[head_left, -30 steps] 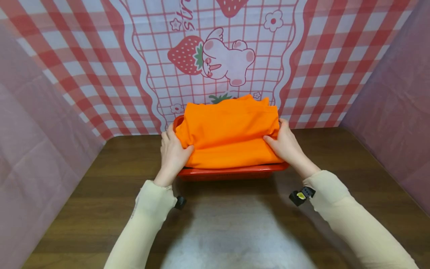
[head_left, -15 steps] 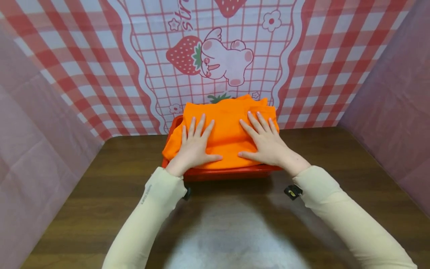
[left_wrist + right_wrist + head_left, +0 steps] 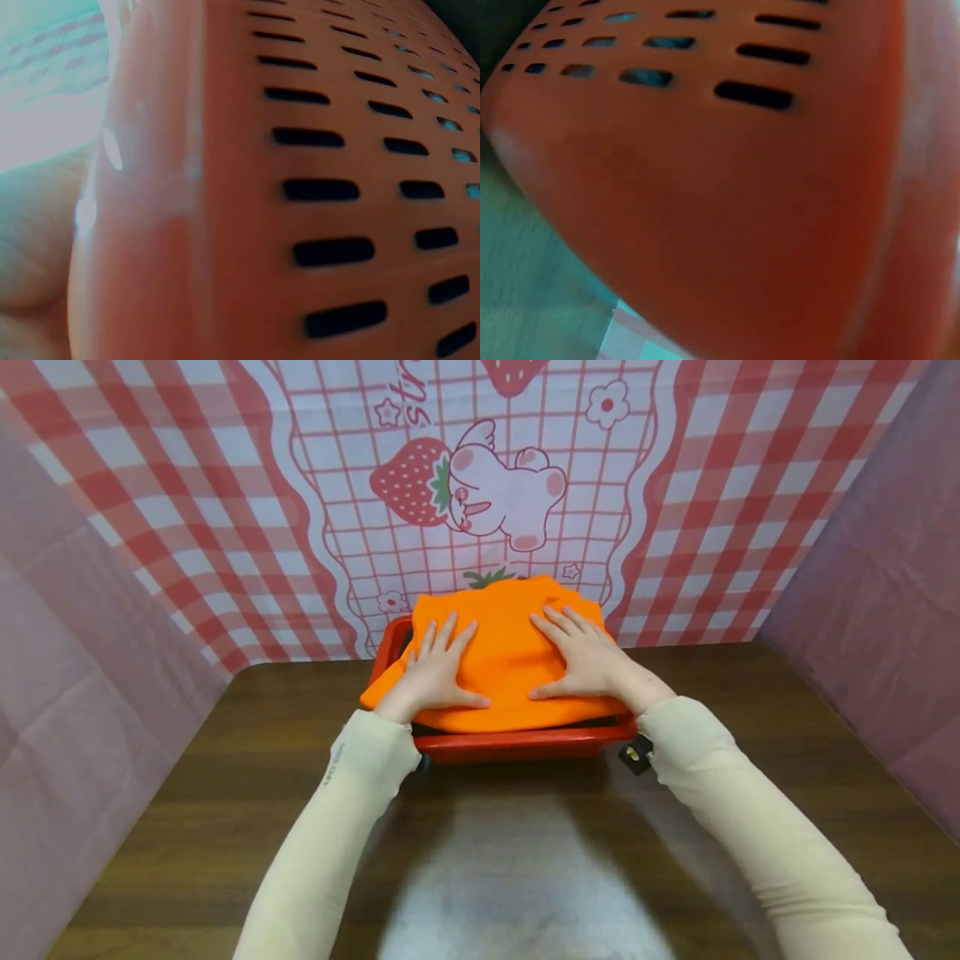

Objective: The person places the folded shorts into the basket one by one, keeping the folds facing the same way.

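Orange fabric (image 3: 502,664), folded, fills the top of a red plastic basket (image 3: 517,745) in the head view. My left hand (image 3: 435,675) lies on the left part of the fabric, fingers spread and pointing away from me. On the right part rests my right hand (image 3: 588,662), its fingers spread and thumb stretched inward. Both palms press down from above. The left wrist view shows the slotted basket wall (image 3: 232,187) close up, with a bit of the hand (image 3: 37,240) beyond the rim. The right wrist view is filled by the basket's corner (image 3: 705,195).
The basket stands on a dark wooden table (image 3: 187,827), near its back edge. Right behind it hangs a red and white checked cloth (image 3: 300,568) printed with strawberries. Pink cloth walls (image 3: 90,635) enclose the left and right sides.
Both hands have moved from the fabric's sides onto its top and spread out. The fabric now sits flatter and lower, with more of the basket's front rim showing.
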Tool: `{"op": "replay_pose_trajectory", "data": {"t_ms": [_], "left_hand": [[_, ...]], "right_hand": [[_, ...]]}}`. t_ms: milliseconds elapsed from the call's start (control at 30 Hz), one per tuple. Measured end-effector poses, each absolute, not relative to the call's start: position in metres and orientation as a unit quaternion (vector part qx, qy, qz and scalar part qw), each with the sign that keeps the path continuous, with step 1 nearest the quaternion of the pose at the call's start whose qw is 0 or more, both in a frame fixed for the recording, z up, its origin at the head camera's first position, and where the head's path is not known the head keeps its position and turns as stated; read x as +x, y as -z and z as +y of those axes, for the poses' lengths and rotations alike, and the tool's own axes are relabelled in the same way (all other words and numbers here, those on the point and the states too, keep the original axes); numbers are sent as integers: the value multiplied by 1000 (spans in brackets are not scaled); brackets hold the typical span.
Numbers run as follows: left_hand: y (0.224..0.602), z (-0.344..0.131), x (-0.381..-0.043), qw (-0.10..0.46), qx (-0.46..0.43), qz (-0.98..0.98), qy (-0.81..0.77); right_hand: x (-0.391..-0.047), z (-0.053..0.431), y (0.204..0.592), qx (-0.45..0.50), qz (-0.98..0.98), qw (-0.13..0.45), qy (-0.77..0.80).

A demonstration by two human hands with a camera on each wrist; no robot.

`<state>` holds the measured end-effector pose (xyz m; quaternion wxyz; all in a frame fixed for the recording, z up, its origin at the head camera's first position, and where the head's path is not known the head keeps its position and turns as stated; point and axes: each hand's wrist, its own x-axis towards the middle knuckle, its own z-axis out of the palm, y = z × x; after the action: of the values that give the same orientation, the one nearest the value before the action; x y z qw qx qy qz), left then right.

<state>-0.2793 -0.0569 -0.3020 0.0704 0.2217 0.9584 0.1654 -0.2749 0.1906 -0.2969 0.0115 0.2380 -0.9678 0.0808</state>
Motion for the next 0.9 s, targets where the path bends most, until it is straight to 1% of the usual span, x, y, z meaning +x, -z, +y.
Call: {"op": "replay_pose_trajectory", "data": {"t_ms": [167,400,633,767,900], "left_hand": [[302,-57,-285,78,225,956,-170],[299,-55,-287,98,228,954,-171],[298,-51,-283,113,227,954,-161],[301,-52,-280,115,223,954,-162],[310,-54,-276,103,220,955,-171]], "right_hand": [[-283,189,296,231,-967,6,-106],[-288,188,295,209,-969,-30,-130],[-284,190,296,191,-969,-64,-146],[-281,190,299,196,-967,-61,-148],[-278,191,304,211,-963,-55,-158]]}}
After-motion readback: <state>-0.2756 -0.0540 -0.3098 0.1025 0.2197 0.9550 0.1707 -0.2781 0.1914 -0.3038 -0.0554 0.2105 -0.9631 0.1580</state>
